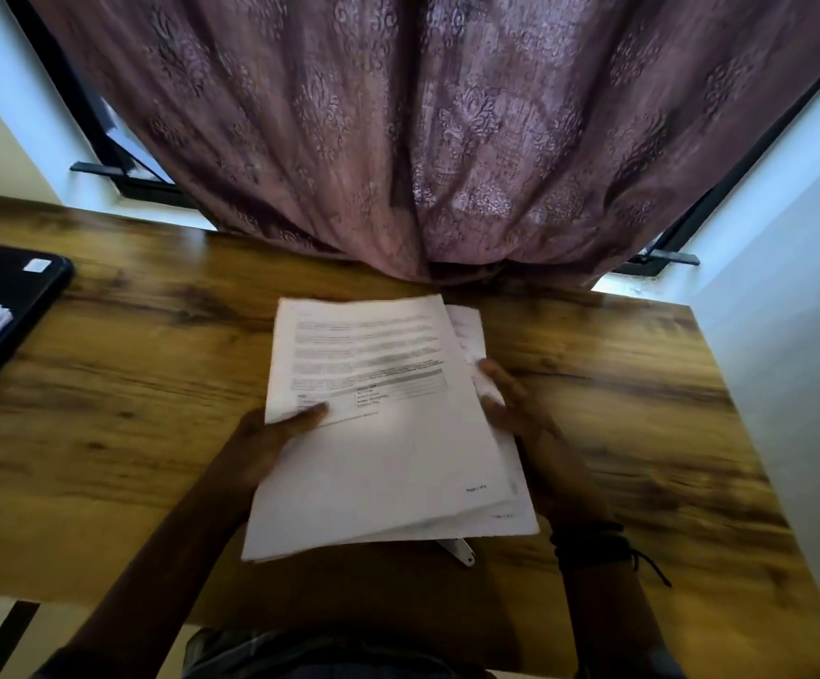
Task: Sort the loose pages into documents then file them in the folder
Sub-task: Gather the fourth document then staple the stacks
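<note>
A loose stack of white printed paper pages (378, 433) is held above the wood-grain surface (128, 384), its side edges pinched by the left hand (271, 433) and right hand (516, 409), fingers (496, 372) closed on it. Light, limp and prone to fanning, it likely handles best gripped at both edges. A black folder (30, 296) lies well left of the fingers.

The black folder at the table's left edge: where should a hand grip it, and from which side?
Probably the rounded near-right corner of the black folder, approached from the right: it lies flat on the wooden table, mostly out of frame, so only that edge is reachable.
</note>
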Action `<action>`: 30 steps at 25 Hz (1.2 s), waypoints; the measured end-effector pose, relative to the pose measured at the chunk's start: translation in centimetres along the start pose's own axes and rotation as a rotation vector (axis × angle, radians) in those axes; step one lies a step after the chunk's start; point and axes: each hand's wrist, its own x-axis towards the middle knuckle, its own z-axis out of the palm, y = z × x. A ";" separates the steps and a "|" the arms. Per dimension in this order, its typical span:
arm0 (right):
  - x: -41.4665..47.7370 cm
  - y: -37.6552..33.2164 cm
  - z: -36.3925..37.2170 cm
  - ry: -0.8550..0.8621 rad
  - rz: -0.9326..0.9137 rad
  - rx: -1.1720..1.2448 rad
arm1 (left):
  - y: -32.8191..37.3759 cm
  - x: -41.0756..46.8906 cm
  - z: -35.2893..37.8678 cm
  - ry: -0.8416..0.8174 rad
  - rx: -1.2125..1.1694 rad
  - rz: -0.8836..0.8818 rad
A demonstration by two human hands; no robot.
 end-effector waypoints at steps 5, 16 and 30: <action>2.4 0.3 2.9 0.070 0.034 -0.299 | 0.5 -0.7 -1.6 0.099 0.031 0.299; 7.2 2.2 12.3 0.107 -0.356 -0.581 | 4.2 1.1 -8.8 0.139 0.020 0.621; 8.1 7.4 16.3 0.490 0.153 -0.259 | 4.8 3.9 -10.8 0.294 -0.452 0.342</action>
